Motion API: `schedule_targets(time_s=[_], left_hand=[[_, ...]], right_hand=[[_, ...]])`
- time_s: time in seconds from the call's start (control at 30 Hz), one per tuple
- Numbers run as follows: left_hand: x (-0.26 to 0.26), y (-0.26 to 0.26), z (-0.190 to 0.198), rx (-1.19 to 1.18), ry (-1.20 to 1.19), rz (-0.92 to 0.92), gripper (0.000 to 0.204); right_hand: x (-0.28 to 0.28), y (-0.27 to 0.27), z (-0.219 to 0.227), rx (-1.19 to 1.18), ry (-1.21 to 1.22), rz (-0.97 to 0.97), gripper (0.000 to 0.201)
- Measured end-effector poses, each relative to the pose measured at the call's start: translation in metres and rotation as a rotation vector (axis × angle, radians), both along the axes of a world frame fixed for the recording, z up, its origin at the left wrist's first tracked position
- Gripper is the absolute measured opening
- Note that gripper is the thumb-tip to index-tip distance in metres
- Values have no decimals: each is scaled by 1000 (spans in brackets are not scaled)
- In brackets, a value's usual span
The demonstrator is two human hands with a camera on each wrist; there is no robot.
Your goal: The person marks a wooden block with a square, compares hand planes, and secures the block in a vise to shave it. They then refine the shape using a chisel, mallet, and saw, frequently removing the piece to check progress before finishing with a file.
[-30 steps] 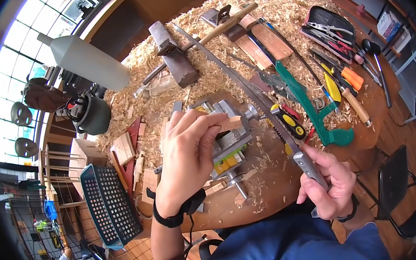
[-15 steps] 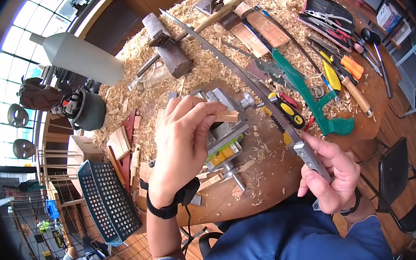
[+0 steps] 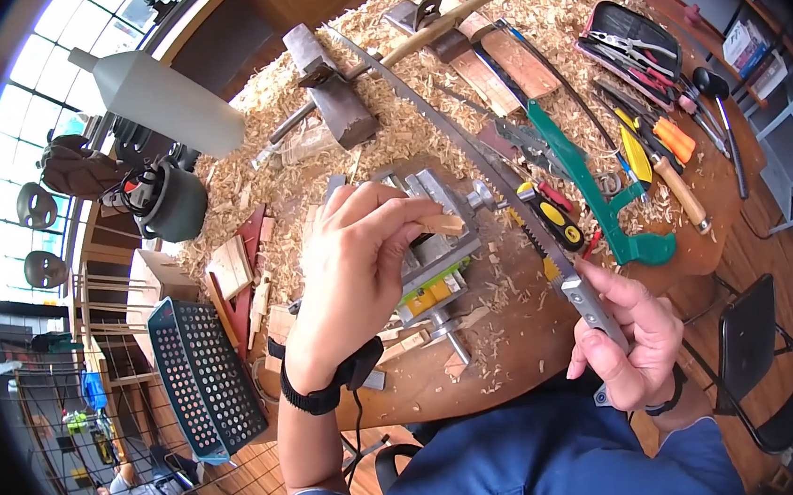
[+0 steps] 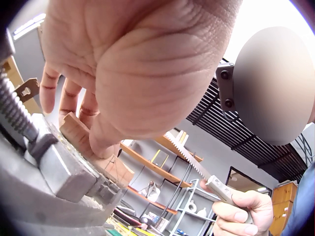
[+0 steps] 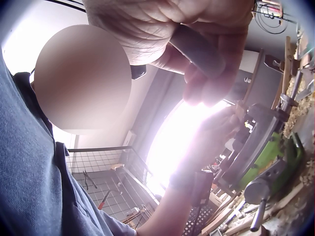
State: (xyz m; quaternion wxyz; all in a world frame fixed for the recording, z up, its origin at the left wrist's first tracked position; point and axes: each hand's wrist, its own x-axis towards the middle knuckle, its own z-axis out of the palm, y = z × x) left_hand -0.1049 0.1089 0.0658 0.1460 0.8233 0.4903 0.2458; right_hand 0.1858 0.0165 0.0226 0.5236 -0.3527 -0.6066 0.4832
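My left hand (image 3: 346, 261) is over the metal vise (image 3: 454, 254) and pinches a small wood block (image 3: 443, 224) between thumb and fingers. In the left wrist view the block (image 4: 76, 133) lies along the top of the vise jaws, thumb against its side. My right hand (image 3: 636, 344) grips the grey metal handle (image 3: 593, 310) of a handsaw. Its long toothed blade (image 3: 463, 143) points up and away to the left, beside the vise and apart from the block. The right wrist view shows the right hand's fingers (image 5: 211, 88) curled round the handle.
Wood shavings (image 3: 316, 193) cover much of the table. A green-handled saw (image 3: 590, 193), a yellow-black tool (image 3: 560, 226) and a chisel (image 3: 680, 194) lie to the right. Wooden planes (image 3: 342, 111) stand at the back. A perforated basket (image 3: 205, 377) sits at the left edge.
The head view shifts slightly. Both hands keep their hold on the wood block and the saw, and the saw stays at about the same angle.
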Motion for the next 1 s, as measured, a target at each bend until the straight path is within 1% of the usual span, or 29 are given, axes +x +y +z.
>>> schedule_targets(time_s=[0.07,0.13,0.17,0.23,0.3,0.37,0.5,0.6,0.67,0.7,0.77,0.9,0.97,1.0], left_hand=[[0,-3,2,16,-8,-10,20],[3,-9,3,182,14,50,19],[4,-15,3,185,17,49,19],[5,-28,1,171,-26,174,18],[2,-36,-5,206,-1,172,19],[4,-43,-8,147,-52,228,20],[3,-44,-12,187,-73,233,21],[1,-44,-12,163,-75,254,23],[1,-45,-14,165,-83,260,23],[1,-46,-15,166,-89,268,24],[1,-47,-15,151,-92,278,23],[2,-47,-16,133,-111,295,22],[2,-47,-16,134,-118,298,22],[3,-47,-16,136,-125,300,22]], right_hand=[[0,0,-2,-11,-6,10,57],[-1,0,-3,-21,-8,19,57],[-2,-1,-2,-49,-52,20,57],[-4,1,-3,-77,-92,18,58],[-7,3,-5,-76,-134,44,58],[-11,2,-5,-107,-132,47,57],[-14,2,-10,-95,-155,102,57],[-16,1,-6,-165,-104,153,55],[-17,-1,-6,-400,38,234,56],[-18,-2,-6,-402,40,231,56],[-20,-4,-5,-502,129,288,58],[-21,-4,-3,-532,125,311,58],[-21,-4,-3,-597,211,332,58],[-21,-4,-3,-596,210,333,58]])
